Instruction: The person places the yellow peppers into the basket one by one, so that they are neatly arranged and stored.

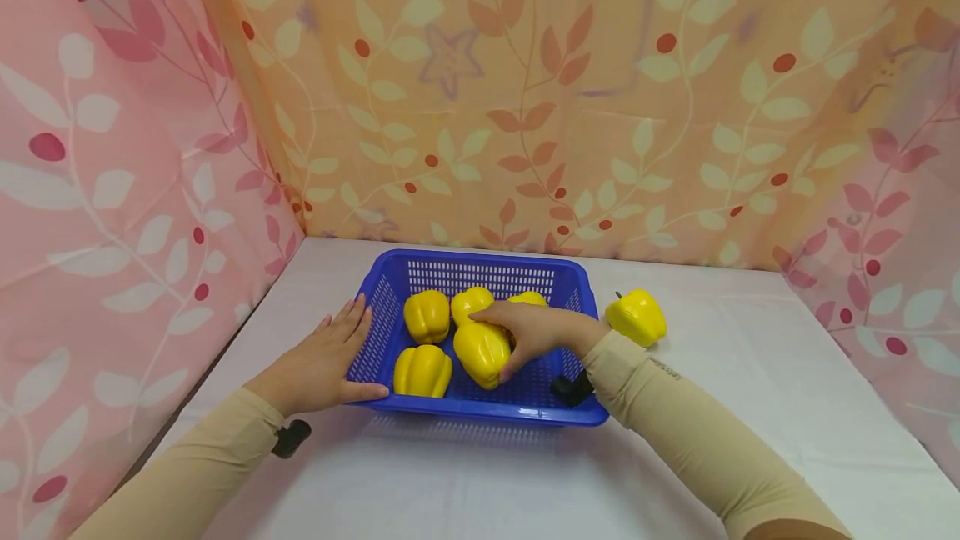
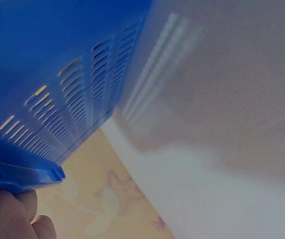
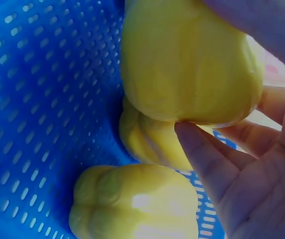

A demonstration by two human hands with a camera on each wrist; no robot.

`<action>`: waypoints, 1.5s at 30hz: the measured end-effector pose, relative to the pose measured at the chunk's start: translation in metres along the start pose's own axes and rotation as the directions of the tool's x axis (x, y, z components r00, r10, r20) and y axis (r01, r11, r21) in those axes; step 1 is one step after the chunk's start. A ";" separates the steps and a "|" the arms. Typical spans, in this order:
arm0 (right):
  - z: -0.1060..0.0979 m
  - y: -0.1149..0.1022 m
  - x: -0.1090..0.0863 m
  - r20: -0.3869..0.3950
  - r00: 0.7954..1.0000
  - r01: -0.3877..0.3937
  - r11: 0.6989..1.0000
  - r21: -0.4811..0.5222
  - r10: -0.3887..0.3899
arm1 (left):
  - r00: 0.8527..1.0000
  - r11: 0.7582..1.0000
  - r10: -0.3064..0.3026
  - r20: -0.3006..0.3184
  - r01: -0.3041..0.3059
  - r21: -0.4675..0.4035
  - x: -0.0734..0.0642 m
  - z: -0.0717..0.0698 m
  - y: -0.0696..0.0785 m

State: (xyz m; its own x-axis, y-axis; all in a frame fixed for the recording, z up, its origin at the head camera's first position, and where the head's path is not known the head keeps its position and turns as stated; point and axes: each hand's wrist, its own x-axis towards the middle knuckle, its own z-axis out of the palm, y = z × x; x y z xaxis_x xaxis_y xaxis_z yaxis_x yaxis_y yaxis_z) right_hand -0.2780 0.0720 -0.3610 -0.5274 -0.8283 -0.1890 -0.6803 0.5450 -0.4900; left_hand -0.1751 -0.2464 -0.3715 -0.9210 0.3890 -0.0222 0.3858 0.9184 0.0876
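My right hand (image 1: 534, 327) grips a yellow bell pepper (image 1: 482, 352) inside the blue plastic basket (image 1: 487, 408), thumb and fingers on either side of it. In the right wrist view this held pepper (image 3: 190, 69) is above other yellow bell peppers (image 3: 137, 201). At the basket's left front corner rests my left hand (image 1: 318, 365), its fingers lying straight along the left side and the thumb on the front rim. The left wrist view shows the perforated basket wall (image 2: 77, 94) with fingers (image 2: 10, 216) at its rim.
Several more yellow bell peppers (image 1: 427, 317) lie in the basket. One yellow bell pepper with a stem (image 1: 637, 317) sits on the white tabletop (image 1: 720, 373), right of the basket. Floral cloth (image 1: 525, 107) hangs behind the table and on both sides.
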 end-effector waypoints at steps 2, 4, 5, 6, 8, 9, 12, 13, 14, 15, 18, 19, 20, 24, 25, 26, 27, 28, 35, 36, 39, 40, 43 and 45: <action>0.002 0.000 0.002 0.015 1.000 0.003 1.000 -0.018 -0.003 | 1.000 1.000 0.000 -0.001 0.000 -0.003 0.000 0.000 0.000; 0.004 0.000 0.003 0.030 1.000 0.006 1.000 -0.030 -0.005 | 1.000 1.000 -0.001 -0.002 0.001 -0.006 0.000 0.000 0.000; 0.005 0.000 0.004 0.037 0.999 0.008 0.999 -0.035 -0.006 | 1.000 1.000 -0.001 -0.002 0.001 -0.008 0.000 0.000 0.000; 0.006 0.000 0.004 0.044 0.999 0.006 0.999 -0.036 -0.004 | 1.000 1.000 -0.002 0.000 0.002 -0.009 0.000 0.000 0.000; 0.007 -0.001 0.005 0.056 0.998 -0.001 0.999 -0.041 0.003 | 1.000 1.000 -0.002 0.001 0.002 -0.009 -0.001 0.000 0.000; 0.007 -0.001 0.005 0.062 0.998 -0.008 0.999 -0.042 0.010 | 1.000 1.000 -0.001 0.001 0.001 -0.008 0.000 0.000 0.000; 0.008 -0.002 0.005 0.076 0.997 -0.024 0.999 -0.044 0.028 | 1.000 1.000 0.001 -0.001 -0.001 -0.003 0.000 0.000 -0.001; 0.008 -0.002 0.005 0.079 0.996 -0.028 0.999 -0.045 0.031 | 1.000 1.000 0.003 -0.002 -0.003 -0.002 0.000 0.000 -0.001; 0.008 -0.003 0.005 0.083 0.996 -0.033 0.998 -0.045 0.036 | 1.000 1.000 0.004 -0.002 -0.004 0.000 0.000 0.000 -0.001; 0.008 -0.003 0.005 0.086 0.996 -0.033 0.998 -0.044 0.037 | 1.000 1.000 0.004 -0.002 -0.004 0.000 0.000 0.001 -0.001; 0.009 -0.004 0.004 0.098 0.995 -0.032 0.999 -0.040 0.036 | 1.000 1.000 0.005 -0.003 -0.005 0.003 0.000 0.000 -0.001; 0.009 -0.004 0.004 0.105 0.994 -0.029 0.999 -0.043 0.033 | 1.000 1.000 0.005 -0.003 -0.005 0.000 0.000 0.000 -0.001; 0.010 -0.004 0.004 0.112 0.993 -0.027 0.999 -0.046 0.032 | 1.000 1.000 0.005 -0.002 -0.005 0.000 0.000 0.000 0.000; 0.011 -0.004 0.004 0.139 0.990 -0.024 0.998 -0.055 0.032 | 1.000 1.000 0.001 -0.002 -0.001 -0.001 0.000 0.000 0.000; 0.011 -0.004 0.004 0.144 0.989 -0.023 0.998 -0.054 0.030 | 1.000 1.000 0.000 -0.001 0.000 0.000 0.000 0.000 0.000; 0.011 -0.004 0.004 0.147 0.989 -0.023 0.998 -0.054 0.031 | 1.000 1.000 -0.001 -0.001 0.001 0.005 0.000 0.001 0.000; 0.011 -0.004 0.004 0.151 0.988 -0.021 0.998 -0.055 0.029 | 1.000 1.000 -0.001 -0.001 0.001 0.006 0.000 0.001 -0.001; 0.011 -0.003 0.004 0.155 0.988 -0.019 0.998 -0.059 0.028 | 1.000 1.000 -0.001 -0.002 0.001 0.007 0.000 0.001 -0.001; 0.009 -0.005 0.002 0.192 0.980 -0.049 0.997 -0.058 0.060 | 1.000 1.000 -0.003 -0.005 0.003 0.000 0.001 0.003 -0.002; 0.009 -0.005 0.002 0.199 0.978 -0.054 0.997 -0.053 0.064 | 1.000 1.000 -0.004 -0.005 0.004 0.000 0.001 0.004 -0.002; 0.009 -0.005 0.002 0.222 0.972 -0.068 0.997 -0.033 0.074 | 1.000 1.000 -0.006 -0.003 0.006 -0.002 0.001 0.003 -0.003; 0.009 -0.005 0.002 0.230 0.970 -0.073 0.997 -0.029 0.077 | 1.000 1.000 -0.007 -0.004 0.007 -0.002 0.001 0.003 -0.003; 0.009 -0.004 0.003 0.249 0.966 -0.071 0.997 -0.024 0.074 | 1.000 1.000 -0.011 -0.004 0.011 -0.002 0.000 0.003 -0.002; 0.009 -0.003 0.004 0.255 0.965 -0.060 0.998 -0.024 0.064 | 1.000 1.000 -0.013 -0.004 0.013 0.002 0.000 0.003 -0.002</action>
State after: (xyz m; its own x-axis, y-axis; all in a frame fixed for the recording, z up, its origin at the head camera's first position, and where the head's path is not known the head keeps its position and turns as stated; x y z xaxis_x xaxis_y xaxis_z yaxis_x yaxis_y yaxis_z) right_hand -0.2735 0.0663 -0.3679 -0.4226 -0.7974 -0.4308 -0.6594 0.5966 -0.4574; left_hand -0.1761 -0.2481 -0.3749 -0.9263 0.3764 -0.0191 0.3736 0.9237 0.0854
